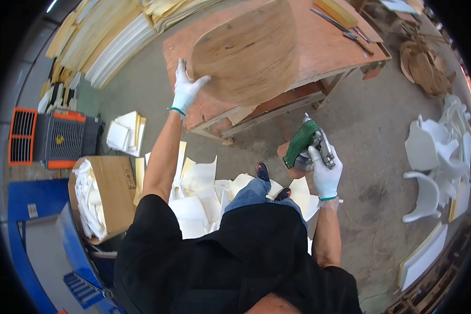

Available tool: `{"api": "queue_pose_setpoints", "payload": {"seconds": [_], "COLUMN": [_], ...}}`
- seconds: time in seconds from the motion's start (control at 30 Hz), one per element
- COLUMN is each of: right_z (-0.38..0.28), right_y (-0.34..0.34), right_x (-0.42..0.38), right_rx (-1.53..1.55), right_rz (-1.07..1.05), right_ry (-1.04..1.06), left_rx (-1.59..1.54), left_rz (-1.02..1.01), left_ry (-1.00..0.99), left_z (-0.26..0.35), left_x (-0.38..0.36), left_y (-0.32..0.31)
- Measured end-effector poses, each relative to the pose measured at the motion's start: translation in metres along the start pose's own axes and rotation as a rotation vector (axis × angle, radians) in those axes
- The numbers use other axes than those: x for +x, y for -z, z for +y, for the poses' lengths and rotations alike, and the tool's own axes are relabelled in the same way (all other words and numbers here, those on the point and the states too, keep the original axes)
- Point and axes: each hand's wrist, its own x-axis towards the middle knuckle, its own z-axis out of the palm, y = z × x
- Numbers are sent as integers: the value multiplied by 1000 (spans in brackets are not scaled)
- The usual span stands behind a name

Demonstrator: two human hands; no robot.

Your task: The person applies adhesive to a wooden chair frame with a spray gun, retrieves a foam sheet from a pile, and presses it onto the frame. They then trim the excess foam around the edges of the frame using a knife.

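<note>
A curved wooden panel (248, 55) with brown grain and rounded corners is over the reddish worktable (178, 47). My left hand (187, 88), in a white glove with a green cuff, is at the panel's left edge. Its fingers point away from me and are spread, with the thumb reaching over the wood. In my gloved right hand (326, 170) is a green and silver staple gun (302, 141), held off the table's near side with its silver nose pointing away from me. My fingers are wrapped round its metal handle and partly hidden.
White and cream foam sheets (199, 178) lie around my feet. At left stand an orange and grey air cooler (60, 138) and a cardboard box (112, 193) of white pieces. White molded shells (429, 152) are stacked at right. Hand tools (358, 43) lie on the table's far right.
</note>
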Motion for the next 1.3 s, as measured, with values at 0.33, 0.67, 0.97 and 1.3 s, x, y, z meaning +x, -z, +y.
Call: {"api": "queue_pose_setpoints", "payload": {"seconds": [0.33, 0.67, 0.97, 1.3], "right_z": [-16, -25, -62, -67], "right_y": [-29, -124, -245, -301], "right_x": [-30, -74, -122, -130], "right_rx": [82, -30, -77, -74], "right_rz": [-83, 142, 358, 343], "right_ry": [-56, -129, -127, 7], "left_rx": [-167, -25, 66, -70], "left_rz": [117, -50, -540, -633], "left_ry": [192, -286, -509, -431], "left_z": [9, -6, -20, -37], "left_x": [-37, 48, 91, 93], "left_y": [66, 36, 70, 46]}}
